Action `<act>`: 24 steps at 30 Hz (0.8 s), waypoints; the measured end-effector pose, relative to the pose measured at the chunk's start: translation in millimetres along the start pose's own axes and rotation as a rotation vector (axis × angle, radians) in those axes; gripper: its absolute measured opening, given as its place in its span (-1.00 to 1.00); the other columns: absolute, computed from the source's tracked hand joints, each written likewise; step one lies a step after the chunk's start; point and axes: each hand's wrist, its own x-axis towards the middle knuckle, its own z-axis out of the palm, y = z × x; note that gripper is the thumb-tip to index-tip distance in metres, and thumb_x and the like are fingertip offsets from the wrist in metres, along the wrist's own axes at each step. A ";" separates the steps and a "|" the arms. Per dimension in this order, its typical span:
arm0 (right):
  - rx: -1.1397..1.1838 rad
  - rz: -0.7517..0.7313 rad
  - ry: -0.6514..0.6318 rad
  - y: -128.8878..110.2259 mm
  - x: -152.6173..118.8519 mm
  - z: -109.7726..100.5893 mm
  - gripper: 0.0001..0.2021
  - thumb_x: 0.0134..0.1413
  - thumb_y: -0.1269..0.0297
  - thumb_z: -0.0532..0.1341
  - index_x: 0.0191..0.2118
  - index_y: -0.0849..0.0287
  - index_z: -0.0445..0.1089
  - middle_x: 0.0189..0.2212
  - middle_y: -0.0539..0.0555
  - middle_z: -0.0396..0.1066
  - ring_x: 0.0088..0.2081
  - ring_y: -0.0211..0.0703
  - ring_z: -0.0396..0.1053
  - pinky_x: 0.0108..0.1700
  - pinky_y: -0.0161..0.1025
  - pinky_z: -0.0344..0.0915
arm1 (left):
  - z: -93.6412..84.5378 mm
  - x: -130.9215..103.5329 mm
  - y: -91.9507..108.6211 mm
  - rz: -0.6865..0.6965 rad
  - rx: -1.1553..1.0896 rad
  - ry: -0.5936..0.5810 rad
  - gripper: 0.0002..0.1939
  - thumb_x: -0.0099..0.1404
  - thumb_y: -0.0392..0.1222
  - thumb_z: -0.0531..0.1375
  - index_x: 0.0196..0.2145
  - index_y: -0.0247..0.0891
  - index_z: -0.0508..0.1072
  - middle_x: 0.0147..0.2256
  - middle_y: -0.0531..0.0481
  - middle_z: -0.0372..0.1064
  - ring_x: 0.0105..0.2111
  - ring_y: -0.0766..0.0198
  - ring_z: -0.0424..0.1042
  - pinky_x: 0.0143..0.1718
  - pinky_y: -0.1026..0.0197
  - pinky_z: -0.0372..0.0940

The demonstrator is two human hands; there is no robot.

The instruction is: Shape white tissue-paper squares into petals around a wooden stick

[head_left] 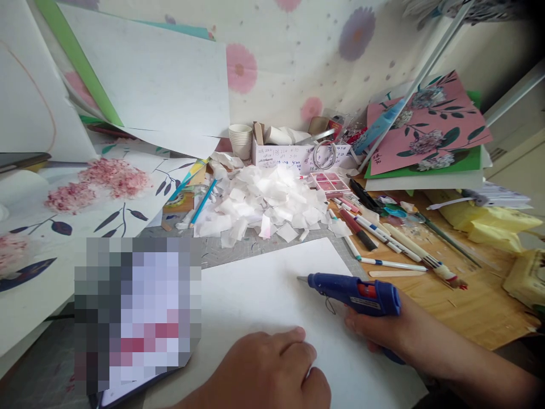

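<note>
My right hand (383,324) is wrapped round the handle of a blue glue gun (340,288), its nozzle pointing left above a white sheet (255,307). Lower down, my left hand (272,369) rests on the same sheet with its fingers curled; whether anything is under them is hidden. Behind the sheet lies a heap of torn white paper pieces (272,199). A blurred-out phone-like device (145,318) stands to the left of my left hand.
Markers (383,234) and brushes (443,270) lie at the right. Stacked paper cups (240,141) and a white box (281,156) stand behind the heap. Flower artwork (119,218) lies left; pink artwork (430,125) leans at back right.
</note>
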 end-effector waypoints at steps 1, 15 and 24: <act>0.003 0.003 0.002 -0.2 -0.3 0.1 -0.86 -0.16 0.23 0.27 -0.50 0.14 0.31 -0.67 -0.08 0.19 -0.60 -0.31 0.09 -0.55 -0.35 0.03 | -0.1 0.1 0.0 -0.003 -0.002 0.000 -0.86 0.30 -0.31 0.12 -0.44 -0.25 0.32 -0.42 -0.01 0.45 -0.26 0.21 0.52 -0.25 0.27 0.43; 0.001 -0.007 -0.008 2.9 -0.6 -0.8 -0.87 -0.12 0.21 0.24 -0.45 0.15 0.33 -0.66 -0.06 0.22 -0.58 -0.30 0.12 -0.53 -0.34 0.06 | -2.0 0.8 -0.4 -0.008 -0.010 -0.003 -0.88 0.30 -0.33 0.10 -0.41 -0.25 0.33 -0.41 -0.01 0.46 -0.25 0.20 0.52 -0.29 0.27 0.43; -0.061 0.025 -0.028 -5.8 0.0 -1.1 -0.87 -0.16 0.22 0.19 -0.45 0.16 0.30 -0.67 -0.08 0.19 -0.59 -0.33 0.10 -0.55 -0.38 0.03 | -2.7 0.3 -0.7 -0.011 -0.026 -0.035 -0.88 0.33 -0.31 0.08 -0.39 -0.24 0.33 -0.39 0.01 0.46 -0.22 0.21 0.50 -0.25 0.27 0.42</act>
